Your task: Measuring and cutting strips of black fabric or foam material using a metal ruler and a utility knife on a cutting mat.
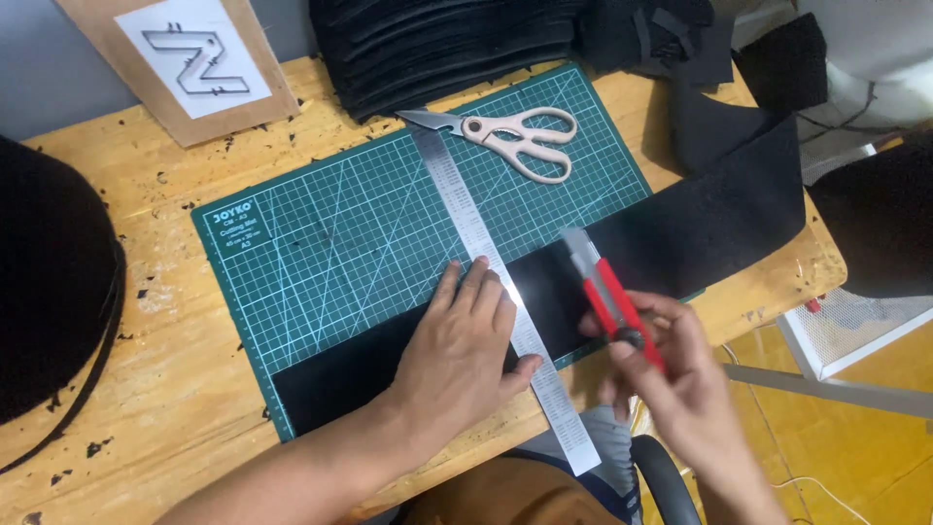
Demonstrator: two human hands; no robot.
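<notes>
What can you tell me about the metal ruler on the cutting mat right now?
The metal ruler is a long, thin, silvery strip with fine markings. It lies flat and slanted across the green cutting mat, from near the scissors to past the table's near edge. It crosses the black sheet. The left hand presses it down; the right hand holds a red utility knife beside it.

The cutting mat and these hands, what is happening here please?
A person works at a wooden table over a green cutting mat. The left hand presses flat on a metal ruler, which lies across a black sheet on the mat. The right hand holds a red utility knife just right of the ruler, its tip near the sheet; whether the blade touches cannot be told. Scissors lie unused at the top of the mat, beside a stack of black pieces.
</notes>
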